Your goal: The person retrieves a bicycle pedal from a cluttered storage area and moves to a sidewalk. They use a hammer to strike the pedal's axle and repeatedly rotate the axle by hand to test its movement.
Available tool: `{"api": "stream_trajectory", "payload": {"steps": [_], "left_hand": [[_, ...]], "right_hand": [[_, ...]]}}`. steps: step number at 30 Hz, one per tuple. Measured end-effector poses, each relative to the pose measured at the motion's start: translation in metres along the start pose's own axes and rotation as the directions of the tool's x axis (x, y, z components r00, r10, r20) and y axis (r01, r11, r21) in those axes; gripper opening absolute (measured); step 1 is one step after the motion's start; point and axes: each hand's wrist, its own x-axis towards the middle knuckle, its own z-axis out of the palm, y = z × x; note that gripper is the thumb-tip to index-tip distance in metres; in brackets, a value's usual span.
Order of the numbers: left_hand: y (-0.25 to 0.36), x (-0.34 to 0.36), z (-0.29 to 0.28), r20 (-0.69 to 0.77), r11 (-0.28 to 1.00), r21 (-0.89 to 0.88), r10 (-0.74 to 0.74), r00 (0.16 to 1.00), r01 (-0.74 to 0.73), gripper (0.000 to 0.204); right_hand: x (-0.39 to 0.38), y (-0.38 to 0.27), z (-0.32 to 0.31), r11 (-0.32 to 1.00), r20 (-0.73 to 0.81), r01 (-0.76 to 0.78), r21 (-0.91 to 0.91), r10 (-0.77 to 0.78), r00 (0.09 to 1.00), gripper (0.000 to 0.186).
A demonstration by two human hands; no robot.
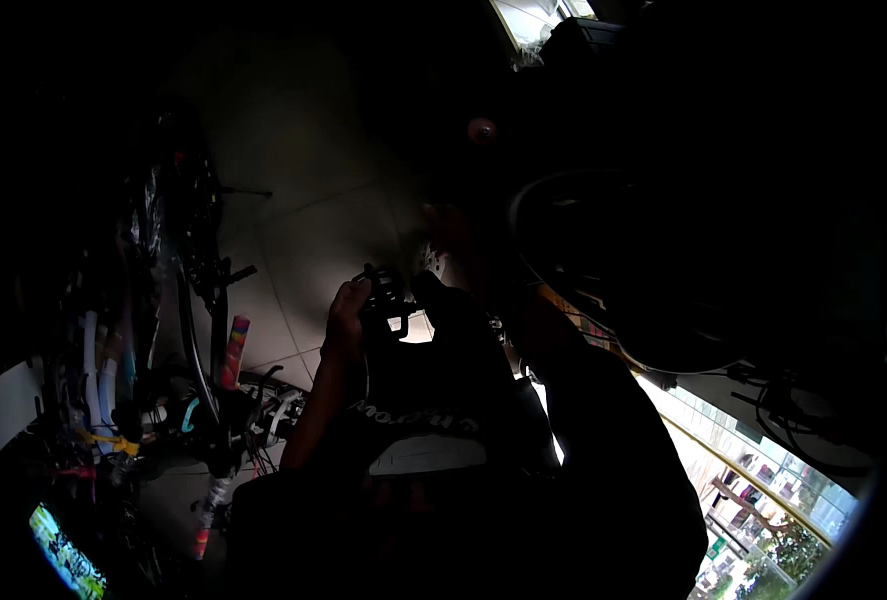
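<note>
The picture is very dark. In front of my body, my left hand (347, 306) is closed, thumb up, on the left side of a black cage-like part that looks like a bicycle pedal (385, 290). My right hand (449, 232) reaches a little farther out and to the right, mostly lost in shadow. Just beside its fingers shows a small pale metal piece with holes (429, 262); whether the hand grips it cannot be made out. My dark shirt (418, 415) with light print fills the space below the hands.
Bicycle frames and parts (193, 300) crowd the left, with a colourful grip or tube (234, 352) among them. On the right stands a dark wheel (519, 215). Pale floor tiles (298, 240) lie between. Bright glazing (763, 500) shows at the lower right.
</note>
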Motion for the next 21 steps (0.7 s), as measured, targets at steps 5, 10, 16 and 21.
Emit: {"api": "stream_trajectory", "payload": {"steps": [5,10,16,21], "left_hand": [[-0.021,0.106,0.037,-0.160,1.000,-0.030,-0.006,0.987,0.001,0.026],[-0.004,0.254,-0.007,-0.220,0.998,-0.069,-0.016,0.975,0.001,0.032],[0.002,0.311,-0.008,-0.290,0.993,-0.075,0.061,0.955,-0.086,0.037],[0.033,0.304,0.001,-0.159,0.978,-0.102,0.167,0.973,-0.184,0.039]], "right_hand": [[0.070,0.030,-0.020,0.928,-0.254,-0.295,0.226,0.349,0.902,0.067],[0.202,0.078,0.002,0.888,-0.381,-0.314,0.336,0.433,0.817,0.071],[0.279,0.131,-0.017,0.846,-0.509,-0.349,0.403,0.525,0.682,0.084],[0.282,0.097,-0.043,0.888,-0.561,-0.300,0.350,0.455,0.692,0.059]]}}
